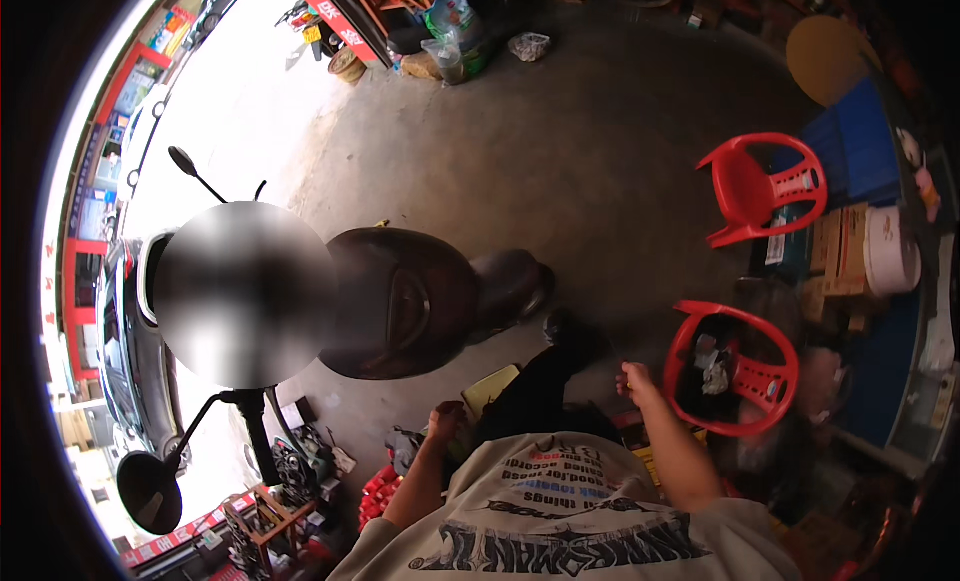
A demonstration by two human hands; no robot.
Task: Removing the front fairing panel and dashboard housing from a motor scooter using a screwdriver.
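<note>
My left hand (447, 417) is low in the middle, fingers curled, beside my dark-clothed leg (524, 391); what it holds, if anything, is hidden in shadow. My right hand (634, 379) has its fingers closed near the left rim of the lower red plastic chair (746, 417); a thin item seems to rise from it, too small to name. A dark maroon scooter (400, 261) stands across the left and middle, its front under a blurred patch, with a mirror (145, 491) at lower left. A yellow object (480, 381) lies below the scooter.
Another red chair (745, 196), blue panel (850, 141) and cardboard boxes (840, 251) stand at the right. Bags (445, 56) sit by the doorway at the top. A car (125, 351) is outside at left. Tools and parts (270, 521) crowd the lower left.
</note>
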